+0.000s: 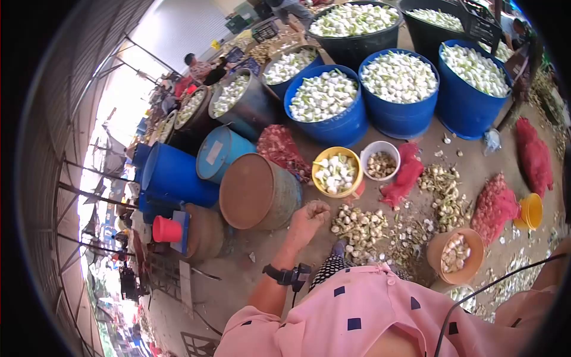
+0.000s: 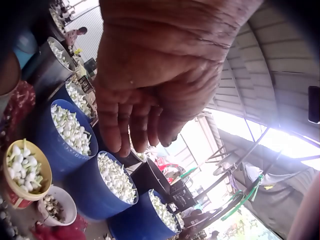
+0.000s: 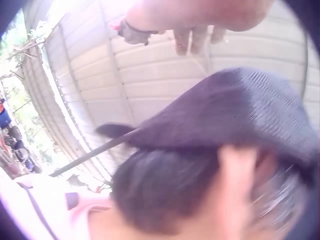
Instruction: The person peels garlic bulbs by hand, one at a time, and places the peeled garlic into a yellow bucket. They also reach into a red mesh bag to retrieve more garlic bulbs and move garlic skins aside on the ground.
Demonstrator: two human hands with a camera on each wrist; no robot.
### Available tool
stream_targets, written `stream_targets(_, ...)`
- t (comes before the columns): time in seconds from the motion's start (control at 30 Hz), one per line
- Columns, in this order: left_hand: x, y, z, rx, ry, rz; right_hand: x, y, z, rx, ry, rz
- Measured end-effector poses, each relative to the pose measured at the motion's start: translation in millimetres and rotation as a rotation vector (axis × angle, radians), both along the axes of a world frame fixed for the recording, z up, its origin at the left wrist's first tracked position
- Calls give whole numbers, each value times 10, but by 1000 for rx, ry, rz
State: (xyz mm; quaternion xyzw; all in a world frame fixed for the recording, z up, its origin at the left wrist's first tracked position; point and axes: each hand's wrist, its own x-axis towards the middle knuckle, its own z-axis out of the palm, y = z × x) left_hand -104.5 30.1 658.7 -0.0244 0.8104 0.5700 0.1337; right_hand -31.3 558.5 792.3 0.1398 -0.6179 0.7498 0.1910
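Observation:
In the head view my left hand (image 1: 310,218) hangs in front of the body, beside a rusty-topped barrel (image 1: 247,190) and near a yellow bucket of garlic bulbs (image 1: 336,174). Its fingers are loosely bent with nothing between them, as the left wrist view also shows from the palm side. My right hand (image 3: 200,17) appears only in the right wrist view, raised over a dark hat (image 3: 225,110) on the head. Its fingers (image 3: 182,42) hang loosely, apart from the hat. A small grey thing with a red tip (image 3: 136,33) sits by its thumb side.
Blue tubs (image 1: 399,89) heaped with garlic stand at the back. A white bucket (image 1: 380,160), red net sacks (image 1: 493,208), a garlic pile (image 1: 360,229) and an orange bucket (image 1: 456,256) are on the littered floor. A cable (image 1: 493,279) crosses at right; people are farther off.

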Motion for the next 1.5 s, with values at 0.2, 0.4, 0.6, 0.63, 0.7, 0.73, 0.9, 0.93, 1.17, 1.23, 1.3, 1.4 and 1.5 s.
stream_targets(0.2, 383, -131, -133, -355, -91, -192, -72, -76, -317, -42, -64, -15)
stream_targets(0.4, 478, -192, -48, -349, -237, -284, -535, -181, -226, 22, -8, -18)
stream_targets(0.6, 316, -653, -692, -212, -294, -265, -687, -407, 38, 130, 16, -171)
stream_targets(0.63, 199, -554, -447, -289, -265, -305, -807, -525, 83, 143, 31, -182)
stream_targets(0.7, 37, -584, -479, -187, -280, -336, -1094, -852, 127, 153, 64, -205)
stream_targets(0.73, -90, -652, -449, -193, -270, -421, -1264, -1063, 120, 146, 85, -218)
stream_targets(0.9, -656, -1605, -1126, -191, -72, -553, -1963, -2450, 87, 231, -92, -75)
stream_targets(0.93, -754, -1805, -984, -133, -209, -423, -1953, -2786, 23, 273, -209, -30)
stream_targets(1.17, -1657, -4100, -1936, -302, -80, 49, -3930, -5380, 266, 457, -217, 176)
stream_targets(1.23, -1780, -4583, -1781, -234, -154, 177, -4444, -6337, 279, 714, 235, 345)
stream_targets(1.3, -1862, -5009, -1741, -187, -245, 207, -4687, -6779, -621, 296, -420, 341)
stream_targets(1.4, -1889, -5498, -2073, -146, -318, 246, -4740, -6976, -2125, 701, -739, 384)
stream_targets(1.5, -2008, -5782, -2589, -115, -447, 252, -4132, -6954, -2980, 1007, -932, 512)
